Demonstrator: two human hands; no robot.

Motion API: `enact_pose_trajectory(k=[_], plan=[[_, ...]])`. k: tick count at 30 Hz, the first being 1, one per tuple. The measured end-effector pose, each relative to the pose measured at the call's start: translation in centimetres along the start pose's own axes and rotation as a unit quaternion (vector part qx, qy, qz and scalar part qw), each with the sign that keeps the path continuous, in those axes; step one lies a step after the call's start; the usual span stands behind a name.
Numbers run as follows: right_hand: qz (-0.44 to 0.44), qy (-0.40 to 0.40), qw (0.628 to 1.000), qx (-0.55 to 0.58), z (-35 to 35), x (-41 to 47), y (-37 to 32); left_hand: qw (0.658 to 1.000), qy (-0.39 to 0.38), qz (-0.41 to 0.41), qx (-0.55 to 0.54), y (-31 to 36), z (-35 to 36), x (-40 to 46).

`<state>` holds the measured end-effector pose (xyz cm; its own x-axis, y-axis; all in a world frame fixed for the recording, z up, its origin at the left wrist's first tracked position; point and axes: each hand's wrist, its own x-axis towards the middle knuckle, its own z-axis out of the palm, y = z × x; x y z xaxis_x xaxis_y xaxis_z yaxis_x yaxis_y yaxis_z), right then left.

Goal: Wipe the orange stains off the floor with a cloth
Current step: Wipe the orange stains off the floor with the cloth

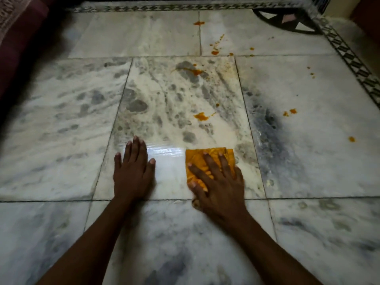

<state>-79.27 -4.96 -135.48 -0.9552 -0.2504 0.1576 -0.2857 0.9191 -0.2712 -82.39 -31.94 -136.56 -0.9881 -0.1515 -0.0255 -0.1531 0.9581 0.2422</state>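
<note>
- head view: right hand flat, fingers spread, pressing orange cloth onto marble floor.
- left hand open, palm down on bare tile, left of cloth.
- nearest stain straight ahead, just far of cloth; right hand closer.
- further stains far and right.

No legible text, label, brand, number or sign was found on any surface in view. The patterned band along the upper and right edges of the floor carried geometric ornament only, no lettering.
</note>
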Motion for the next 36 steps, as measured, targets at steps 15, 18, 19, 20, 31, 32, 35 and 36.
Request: enact_pose_trajectory(k=[15,18,19,20,31,32,35,36], plan=[[0.008,0.02,1.0,0.011,-0.2,-4.3,-0.4,1.0,-0.001,-0.011,-0.016,3.7,0.5,-1.5],[0.117,0.046,0.992,-0.024,-0.3,-1.4,4.5,1.0,0.014,-0.008,-0.008,3.6,0.8,-1.6],[0.152,0.059,0.986,-0.021,-0.4,0.5,5.1,1.0,0.02,-0.009,-0.007,3.5,0.7,-1.7],[0.172,0.069,0.982,-0.017,-0.3,2.3,5.0,1.0,0.023,-0.012,-0.009,3.3,0.5,-1.7],[0.03,0.023,0.997,-0.06,-1.3,-2.1,6.9,0.997,-0.047,0.001,-0.055,2.6,-0.3,-1.8],[0.088,0.027,0.994,-0.06,-1.6,-0.9,7.8,0.997,-0.048,0.011,-0.053,2.5,-0.4,-1.6],[0.202,0.051,0.978,-0.032,-1.1,4.4,6.7,0.995,-0.043,0.064,-0.063,3.0,-0.6,0.5],[0.203,0.05,0.978,-0.019,-0.8,5.7,5.4,0.993,-0.04,0.088,-0.063,3.4,-0.8,1.5]])
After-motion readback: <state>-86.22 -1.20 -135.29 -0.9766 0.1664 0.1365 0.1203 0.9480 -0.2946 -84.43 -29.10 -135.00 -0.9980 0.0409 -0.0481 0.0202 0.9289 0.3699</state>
